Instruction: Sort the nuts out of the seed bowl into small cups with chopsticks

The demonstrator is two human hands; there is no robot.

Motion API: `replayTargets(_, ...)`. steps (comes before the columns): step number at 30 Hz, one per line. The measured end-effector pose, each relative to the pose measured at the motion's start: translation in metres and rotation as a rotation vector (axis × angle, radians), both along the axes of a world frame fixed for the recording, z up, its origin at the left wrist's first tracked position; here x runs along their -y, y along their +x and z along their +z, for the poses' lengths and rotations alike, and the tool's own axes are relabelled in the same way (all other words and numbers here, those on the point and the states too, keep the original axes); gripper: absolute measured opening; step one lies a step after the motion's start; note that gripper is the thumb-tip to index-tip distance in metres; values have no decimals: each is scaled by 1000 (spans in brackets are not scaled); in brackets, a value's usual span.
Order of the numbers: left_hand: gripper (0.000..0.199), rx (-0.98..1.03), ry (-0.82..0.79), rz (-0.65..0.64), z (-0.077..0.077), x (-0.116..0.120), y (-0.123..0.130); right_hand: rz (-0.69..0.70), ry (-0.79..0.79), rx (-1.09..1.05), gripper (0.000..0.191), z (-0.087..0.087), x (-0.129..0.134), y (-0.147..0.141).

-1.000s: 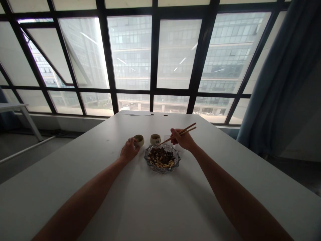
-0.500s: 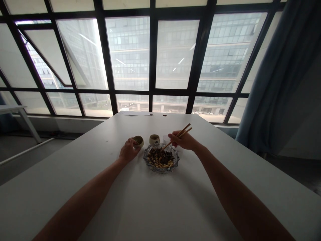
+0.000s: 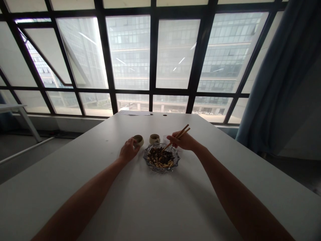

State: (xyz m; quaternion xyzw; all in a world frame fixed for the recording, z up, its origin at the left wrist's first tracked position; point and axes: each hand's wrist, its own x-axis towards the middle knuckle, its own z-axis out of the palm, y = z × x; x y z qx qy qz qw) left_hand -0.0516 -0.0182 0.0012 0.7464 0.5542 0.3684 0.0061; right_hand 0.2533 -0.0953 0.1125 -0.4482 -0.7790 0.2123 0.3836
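Note:
My left hand (image 3: 127,150) grips a small round cup (image 3: 140,141) from its left side, just left of the glass bowl. In my right hand (image 3: 182,139) is a pair of wooden chopsticks (image 3: 184,131), slanting down to the left, tips among the food. The scalloped clear glass bowl (image 3: 177,164) holds dark pieces and, toward its near side, pale nuts that look like peanuts (image 3: 163,165). Behind the bowl stands a second small cup (image 3: 154,139) with a dark mark on its front and something inside. A clear, boxy object (image 3: 166,139) is partly hidden by my right hand.
The long white table (image 3: 160,207) runs toward large black-framed windows (image 3: 150,53). White paper (image 3: 135,113) lies at its far end, near two dark round spots. A blue curtain (image 3: 268,77) hangs on the right, and another white table (image 3: 12,108) stands at far left.
The cup in my left hand is tilted less toward the bowl and sits more upright. My right hand and the chopsticks have shifted only slightly, tips still in the bowl.

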Motion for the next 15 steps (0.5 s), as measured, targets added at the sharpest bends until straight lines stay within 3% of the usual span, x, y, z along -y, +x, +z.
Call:
replayTargets(9, 25, 8, -4, 1, -2, -2, -2, -23, 54, -58, 56, 6, 2, 1)
replayTargets(15, 25, 4, -16, 1, -1, -2, -2, -129, 39, -118, 62, -7, -12, 7)
